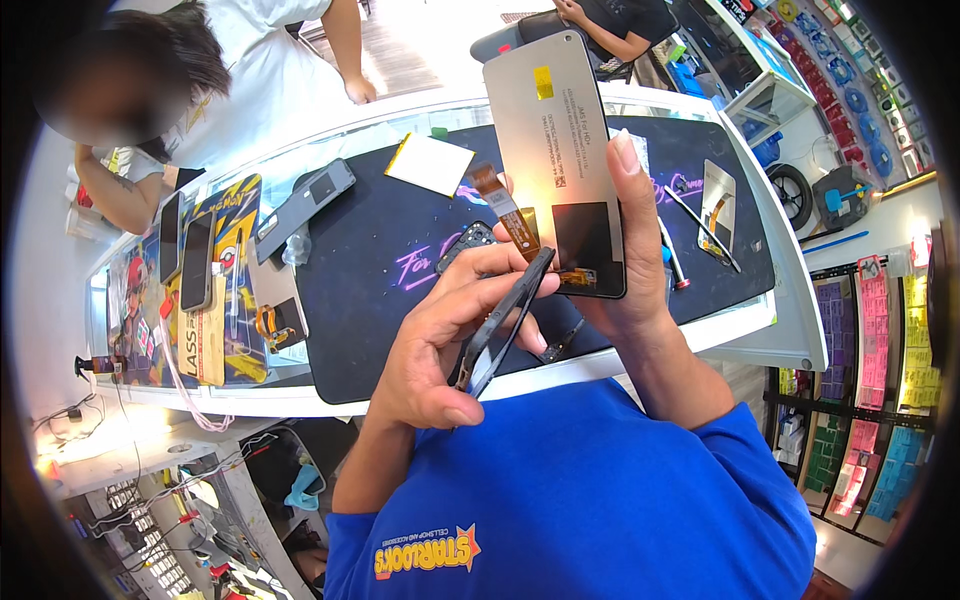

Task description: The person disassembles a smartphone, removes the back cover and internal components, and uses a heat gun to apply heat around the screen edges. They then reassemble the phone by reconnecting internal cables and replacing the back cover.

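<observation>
My right hand (pixel 640 230) holds a phone screen (pixel 545 130) upright, its silver back facing me. The thumb lies along its right edge, and the other fingers are mostly hidden behind it. An orange-brown flex cable (pixel 512 215) stands out from the screen's lower left side. In my left hand (pixel 435 335) is a pair of black tweezers (pixel 500 325), tips up against the lower end of the cable. Whether the tips pinch the cable I cannot tell. Below the hands, a small dark part with a cable (pixel 562 343) lies near the mat's front edge.
On the dark mat (pixel 350 330) lie a white battery-like pad (pixel 430 163), a grey phone frame (pixel 305 210) and thin tools (pixel 703 225). Two phones (pixel 198 260) rest on a colourful mat at left. Another person (pixel 270 80) leans across the counter.
</observation>
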`<control>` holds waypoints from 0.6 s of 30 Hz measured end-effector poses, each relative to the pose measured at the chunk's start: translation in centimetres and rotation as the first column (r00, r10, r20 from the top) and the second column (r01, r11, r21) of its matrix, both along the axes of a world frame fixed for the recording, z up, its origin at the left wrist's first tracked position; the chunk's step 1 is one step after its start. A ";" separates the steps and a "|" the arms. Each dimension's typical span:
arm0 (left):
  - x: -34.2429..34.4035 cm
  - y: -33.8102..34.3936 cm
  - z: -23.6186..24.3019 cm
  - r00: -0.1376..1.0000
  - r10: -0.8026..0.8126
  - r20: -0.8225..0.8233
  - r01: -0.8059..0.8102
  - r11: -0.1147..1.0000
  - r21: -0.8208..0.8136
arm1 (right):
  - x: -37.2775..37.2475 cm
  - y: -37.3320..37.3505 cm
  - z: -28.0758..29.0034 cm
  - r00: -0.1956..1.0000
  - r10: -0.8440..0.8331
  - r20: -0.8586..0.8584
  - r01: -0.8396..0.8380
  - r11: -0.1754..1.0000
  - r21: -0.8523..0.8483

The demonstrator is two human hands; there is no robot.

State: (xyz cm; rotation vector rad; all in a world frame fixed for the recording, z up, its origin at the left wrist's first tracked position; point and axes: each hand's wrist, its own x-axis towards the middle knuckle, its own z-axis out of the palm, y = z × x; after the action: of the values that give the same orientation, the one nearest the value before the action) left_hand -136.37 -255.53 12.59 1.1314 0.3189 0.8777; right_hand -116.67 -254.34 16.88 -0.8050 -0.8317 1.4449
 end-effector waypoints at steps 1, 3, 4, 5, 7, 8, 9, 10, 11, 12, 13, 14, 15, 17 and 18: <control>0.0 0.0 -0.1 1.000 -0.004 0.003 0.004 1.000 -0.022 | 0.0 0.1 0.0 1.000 0.017 -0.011 -0.017 1.000 0.009; -0.1 0.2 -0.2 1.000 -0.004 0.000 0.004 1.000 0.023 | -0.1 0.2 -0.1 1.000 0.018 -0.010 -0.018 1.000 0.012; -0.1 0.5 -0.3 1.000 -0.012 -0.013 0.013 0.998 0.060 | -0.2 0.2 0.0 1.000 0.003 0.002 -0.003 1.000 0.006; -0.1 0.8 -0.3 0.999 -0.016 -0.034 0.020 0.992 0.123 | -0.2 0.2 0.0 1.000 -0.026 0.002 0.026 1.000 -0.004; -0.3 1.1 -0.1 0.996 -0.012 -0.093 0.031 0.979 0.201 | -0.3 0.1 0.0 0.995 -0.100 0.014 0.101 0.993 -0.058; -0.4 1.2 0.1 0.994 -0.023 -0.109 0.045 0.976 0.211 | -0.3 0.0 0.0 0.994 -0.112 -0.008 0.112 0.992 -0.053; -0.4 1.1 0.4 0.993 -0.027 -0.118 0.052 0.974 0.222 | 0.0 0.3 0.0 0.997 -0.082 -0.009 0.082 0.995 -0.053; -0.3 1.0 0.6 0.994 -0.015 -0.111 0.045 0.961 0.273 | 0.2 0.3 -0.1 0.997 -0.074 0.021 0.074 0.997 0.006; -0.2 0.7 0.9 0.986 0.045 -0.163 0.005 0.955 0.295 | 0.4 0.3 -0.2 0.995 -0.080 0.055 0.078 0.997 0.028; 0.0 0.7 1.2 0.983 0.028 -0.182 0.018 0.968 0.249 | 0.6 0.3 -0.3 0.992 -0.087 0.091 0.083 0.995 0.051; 0.2 0.1 1.5 0.977 0.056 -0.205 -0.021 0.986 0.167 | 0.6 0.3 -0.5 0.992 -0.090 0.089 0.086 0.995 0.049; 0.4 -0.2 1.7 0.967 0.077 -0.243 -0.046 0.991 0.128 | 0.7 0.2 -0.7 0.998 -0.067 0.015 0.066 0.997 0.040; 0.5 -0.2 1.9 0.971 0.066 -0.230 -0.046 0.995 0.091 | 0.7 0.3 -1.0 0.997 -0.045 -0.059 0.047 0.998 0.032; 0.6 -0.1 2.2 0.967 0.053 -0.249 -0.026 0.993 0.112 | 0.7 0.3 -1.5 0.995 -0.044 -0.092 0.047 0.999 0.028; 0.7 0.0 2.3 0.972 0.037 -0.234 -0.008 0.992 0.124 | 0.8 0.3 -1.6 0.996 -0.035 -0.088 0.037 0.999 0.029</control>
State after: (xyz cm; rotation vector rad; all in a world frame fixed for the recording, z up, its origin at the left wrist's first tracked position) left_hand -135.72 -255.50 14.86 1.3519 0.4794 0.7916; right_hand -115.91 -254.06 15.29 -0.7253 -0.7674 1.4223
